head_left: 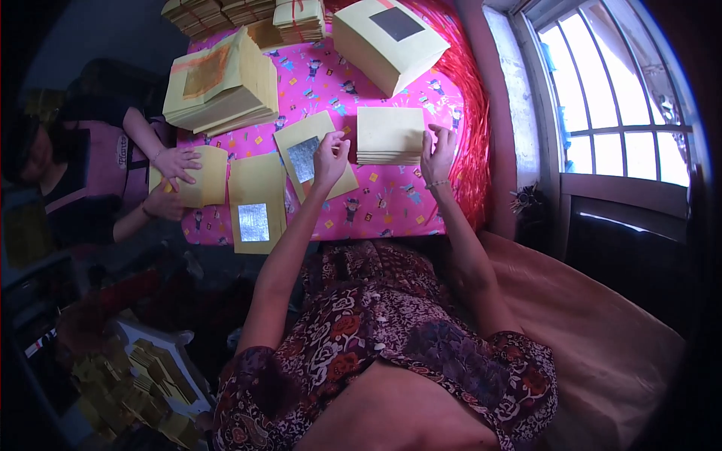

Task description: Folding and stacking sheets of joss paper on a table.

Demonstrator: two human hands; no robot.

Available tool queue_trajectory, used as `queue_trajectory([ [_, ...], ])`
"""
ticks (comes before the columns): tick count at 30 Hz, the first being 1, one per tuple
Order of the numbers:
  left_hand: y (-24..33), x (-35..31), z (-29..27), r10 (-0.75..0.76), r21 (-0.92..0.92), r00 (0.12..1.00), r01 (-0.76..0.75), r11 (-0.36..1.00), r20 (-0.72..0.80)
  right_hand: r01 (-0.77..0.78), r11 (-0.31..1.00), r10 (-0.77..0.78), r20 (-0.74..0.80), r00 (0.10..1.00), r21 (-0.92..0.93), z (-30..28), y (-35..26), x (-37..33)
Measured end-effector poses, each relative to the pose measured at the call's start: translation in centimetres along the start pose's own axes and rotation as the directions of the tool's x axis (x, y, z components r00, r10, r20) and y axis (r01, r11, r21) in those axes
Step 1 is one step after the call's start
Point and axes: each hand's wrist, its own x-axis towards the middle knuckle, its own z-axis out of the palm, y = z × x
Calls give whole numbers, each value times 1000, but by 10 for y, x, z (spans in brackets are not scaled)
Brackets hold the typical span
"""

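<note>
A small stack of pale yellow paper sheets point(389, 126) lies in front of me on the pink patterned tablecloth point(368, 203). My right hand point(438, 156) is at the stack's right edge, its fingers loosely bent and apart; whether they touch the paper I cannot tell. My left hand point(331, 159) is raised left of the stack, fingers half curled, with nothing visible in them. Beneath and beside it is a tilted yellow sheet with a silver square point(304, 159). Another yellow sheet with a silver square point(254, 222) lies further left, overhanging the near table edge.
Across the table, a co-worker's hands point(174, 165) rest on a yellow sheet point(210, 177) at the left edge. Tall paper stacks point(259, 83) point(383, 52) stand at the back, with tied bundles point(299, 19) behind. Red shredded strips point(470, 128) line the right edge beside a barred window point(617, 98).
</note>
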Motion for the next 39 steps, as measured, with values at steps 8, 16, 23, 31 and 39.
queue_trajectory([
  [8,-56,-69,-69,151,363,985,-171,916,83,345,900,-436,564,701,267,23,-56,-43],
  [16,-80,-98,-86,148,490,968,-231,841,203,604,771,-510,765,393,204,88,-52,-90],
  [23,-86,-96,-95,174,436,955,-266,860,239,700,695,-527,777,344,161,104,-47,-90],
  [31,-88,-92,-106,189,358,947,-275,892,258,603,743,-548,780,303,288,101,-43,-81],
  [39,-88,-92,-109,194,360,941,-289,887,278,597,764,-509,798,322,247,99,-46,-82],
])
